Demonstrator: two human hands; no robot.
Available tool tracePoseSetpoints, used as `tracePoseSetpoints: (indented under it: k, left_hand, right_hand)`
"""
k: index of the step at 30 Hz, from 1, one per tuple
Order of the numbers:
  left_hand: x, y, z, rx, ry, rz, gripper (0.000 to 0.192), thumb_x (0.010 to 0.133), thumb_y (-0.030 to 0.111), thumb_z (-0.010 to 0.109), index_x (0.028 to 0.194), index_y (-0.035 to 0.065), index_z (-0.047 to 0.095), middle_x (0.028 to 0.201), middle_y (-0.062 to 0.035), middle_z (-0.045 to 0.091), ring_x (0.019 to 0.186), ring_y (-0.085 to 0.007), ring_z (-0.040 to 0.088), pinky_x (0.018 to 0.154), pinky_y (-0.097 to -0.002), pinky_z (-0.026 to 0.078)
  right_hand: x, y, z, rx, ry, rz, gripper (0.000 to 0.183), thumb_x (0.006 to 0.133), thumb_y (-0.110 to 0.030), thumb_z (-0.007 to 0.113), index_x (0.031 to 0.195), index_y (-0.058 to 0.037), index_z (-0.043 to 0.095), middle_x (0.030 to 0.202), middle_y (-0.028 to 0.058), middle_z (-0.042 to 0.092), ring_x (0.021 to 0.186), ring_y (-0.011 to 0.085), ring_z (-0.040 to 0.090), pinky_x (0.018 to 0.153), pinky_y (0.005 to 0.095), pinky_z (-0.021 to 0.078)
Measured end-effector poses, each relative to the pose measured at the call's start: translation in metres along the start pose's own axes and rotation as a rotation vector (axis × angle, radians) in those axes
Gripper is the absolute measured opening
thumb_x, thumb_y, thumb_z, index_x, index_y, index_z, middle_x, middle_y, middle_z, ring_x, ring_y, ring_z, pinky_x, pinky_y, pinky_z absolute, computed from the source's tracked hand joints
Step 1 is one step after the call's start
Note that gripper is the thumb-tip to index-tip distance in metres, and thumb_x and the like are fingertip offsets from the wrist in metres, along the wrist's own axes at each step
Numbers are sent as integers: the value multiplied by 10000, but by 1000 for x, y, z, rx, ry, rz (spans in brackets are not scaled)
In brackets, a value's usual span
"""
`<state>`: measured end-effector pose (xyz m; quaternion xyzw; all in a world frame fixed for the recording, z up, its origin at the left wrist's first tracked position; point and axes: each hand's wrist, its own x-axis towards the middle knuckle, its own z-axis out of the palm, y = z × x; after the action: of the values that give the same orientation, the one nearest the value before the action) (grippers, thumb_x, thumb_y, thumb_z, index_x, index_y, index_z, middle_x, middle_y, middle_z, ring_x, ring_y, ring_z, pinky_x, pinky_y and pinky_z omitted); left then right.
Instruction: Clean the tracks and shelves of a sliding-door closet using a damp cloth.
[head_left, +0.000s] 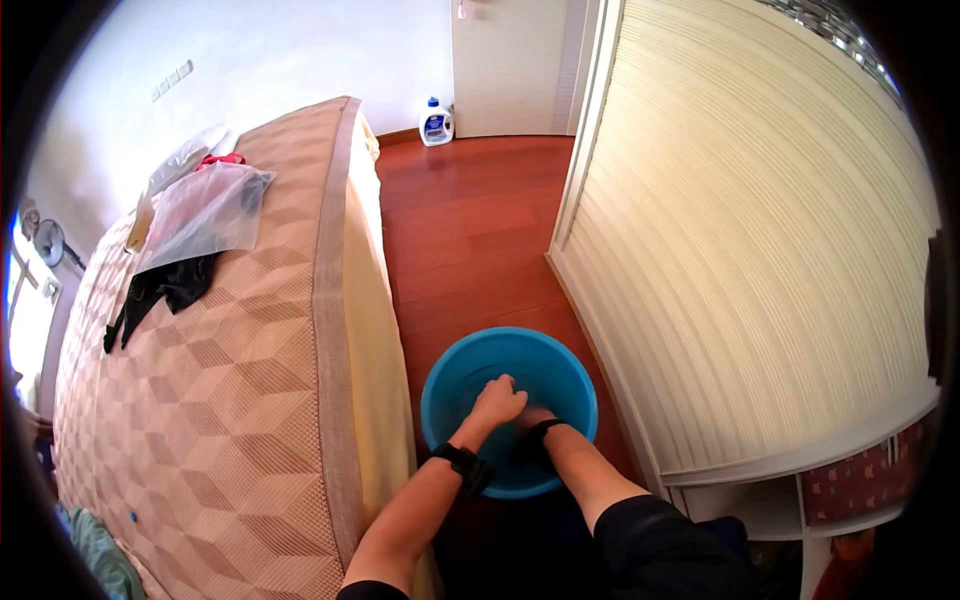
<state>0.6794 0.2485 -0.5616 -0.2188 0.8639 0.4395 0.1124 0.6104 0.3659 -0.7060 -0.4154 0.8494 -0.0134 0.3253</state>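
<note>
A round blue plastic basin (448, 390) stands on the floor before me, and both my hands reach into it. My left hand (499, 401) is over the middle of the basin with its fingers curled; whether anything is in them cannot be made out. Lower and to the right, my right hand (535, 417) is blurred and partly hidden, close beside the left one. Each wrist wears a black band, and the left one (466, 466) carries a dark device. What lies in the bottom of the basin is too dim and blurred to tell.
Left stands a bed with a patterned cover (255, 390), bearing a translucent plastic bag (214, 214) and a black cloth (176, 285). A ribbed cream sliding door (735, 247) borders the right. A detergent bottle (436, 124) stands on the red wooden floor (472, 217) by the wall.
</note>
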Motion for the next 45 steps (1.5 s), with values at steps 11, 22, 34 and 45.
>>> tracePoseSetpoints:
  k: [11, 22, 34, 45]
  left_hand:
    - [-5, -4, 11, -58, -3, 19, 537, 795, 324, 585, 1187, -41, 556, 1170, -254, 584, 1133, -361, 542, 960, -404, 425]
    - [20, -26, 5, -416, -312, -180, 674, 853, 578, 493, 1244, 32, 543, 1258, -185, 538, 1170, -346, 488, 899, -581, 374]
    - [9, -50, 17, -1438, -726, -373, 380, 906, 406, 496, 1164, 129, 525, 1151, -100, 567, 1065, -270, 550, 805, -531, 497]
    - [-47, 23, -18, -1248, -446, -299, 432, 929, 418, 483, 1229, 112, 537, 1243, -68, 568, 1158, -248, 521, 956, -448, 420]
  right_hand:
    - [-31, -49, -16, -219, 173, -128, 354, 812, -198, 534, 1138, -70, 590, 1213, 184, 577, 1132, 287, 553, 974, 389, 412]
    - [-97, -45, -112, 369, 106, -213, 306, 715, -187, 625, 941, 19, 636, 895, 209, 654, 860, 347, 620, 745, 419, 489]
    - [-143, -98, -119, 1177, 972, -129, 286, 706, -255, 631, 731, 27, 595, 751, 206, 608, 701, 346, 578, 610, 424, 441]
    - [-123, -90, -90, 322, 1387, 96, 186, 790, -230, 566, 874, -63, 570, 874, 99, 553, 867, 291, 493, 751, 401, 397]
